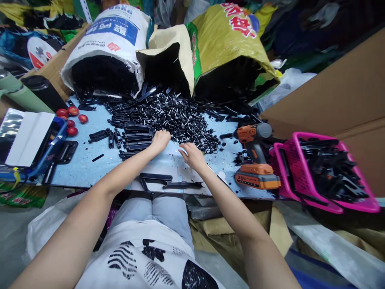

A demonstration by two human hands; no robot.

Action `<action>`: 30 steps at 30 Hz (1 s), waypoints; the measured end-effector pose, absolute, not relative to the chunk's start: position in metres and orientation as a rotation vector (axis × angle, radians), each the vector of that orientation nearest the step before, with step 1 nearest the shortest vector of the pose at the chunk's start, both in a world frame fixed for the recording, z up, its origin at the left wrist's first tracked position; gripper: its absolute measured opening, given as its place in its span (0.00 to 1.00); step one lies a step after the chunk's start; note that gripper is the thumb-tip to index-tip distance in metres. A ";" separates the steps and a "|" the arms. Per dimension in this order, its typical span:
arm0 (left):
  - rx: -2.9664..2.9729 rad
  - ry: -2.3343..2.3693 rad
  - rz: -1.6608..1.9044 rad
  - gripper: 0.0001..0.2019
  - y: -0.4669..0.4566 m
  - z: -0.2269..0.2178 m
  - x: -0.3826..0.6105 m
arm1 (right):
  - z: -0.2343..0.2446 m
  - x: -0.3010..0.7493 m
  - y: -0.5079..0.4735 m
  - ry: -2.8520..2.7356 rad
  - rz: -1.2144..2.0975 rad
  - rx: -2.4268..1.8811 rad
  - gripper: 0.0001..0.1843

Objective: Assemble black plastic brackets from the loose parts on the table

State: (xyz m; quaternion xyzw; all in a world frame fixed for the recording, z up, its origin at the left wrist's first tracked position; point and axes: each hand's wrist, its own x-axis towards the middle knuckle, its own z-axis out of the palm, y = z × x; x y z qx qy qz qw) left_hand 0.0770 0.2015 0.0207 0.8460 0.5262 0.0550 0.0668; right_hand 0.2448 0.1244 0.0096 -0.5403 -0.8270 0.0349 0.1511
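Observation:
My left hand point(161, 139) is closed at the right ends of a stack of long black plastic strips point(136, 136). Its fingers curl under, so anything inside them is hidden. My right hand point(193, 156) hovers at the near edge of a heap of small black pieces with silvery screw-like shafts point(180, 116). Its thumb and forefinger are slightly apart, pointing left, and I see nothing between them. Close to me, by the table edge, lie a black hinged arm point(156, 176) and a dark channel-shaped bar point(183, 185).
An orange and black cordless drill point(254, 154) stands right of the heap, beside a pink basket point(313, 176) of black parts. Behind the heap, a white sack point(117, 36) and a yellow sack point(222, 44) lie open. Red fruits point(72, 131) and a blue bin point(58, 138) are left.

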 end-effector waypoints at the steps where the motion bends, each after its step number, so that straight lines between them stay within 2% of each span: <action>1: 2.570 1.581 0.188 0.14 0.192 0.026 0.071 | 0.009 0.237 0.144 -2.375 0.051 -1.576 0.18; 3: 2.592 1.578 0.313 0.13 0.166 0.036 0.052 | 0.007 0.220 0.179 -2.430 -0.009 -1.635 0.19; 5: 2.535 1.572 0.582 0.13 0.136 0.041 0.023 | 0.005 0.206 0.201 -2.520 -0.009 -1.703 0.18; 7: 2.355 1.558 0.851 0.12 0.105 0.039 -0.008 | 0.002 0.200 0.209 -2.581 0.018 -1.742 0.16; 9: 2.142 1.584 0.959 0.11 0.075 0.029 -0.035 | -0.001 0.201 0.205 -2.548 0.021 -1.744 0.14; 15: 2.057 1.610 0.922 0.11 0.031 -0.002 -0.059 | -0.001 0.220 0.156 -2.171 0.242 -1.599 0.15; 22: 2.273 1.479 0.817 0.11 0.031 -0.003 -0.054 | 0.002 0.219 0.077 -1.821 0.537 -1.303 0.10; 30: 1.882 1.586 0.953 0.09 0.023 -0.010 -0.051 | -0.006 0.211 0.035 -1.709 0.605 -1.228 0.09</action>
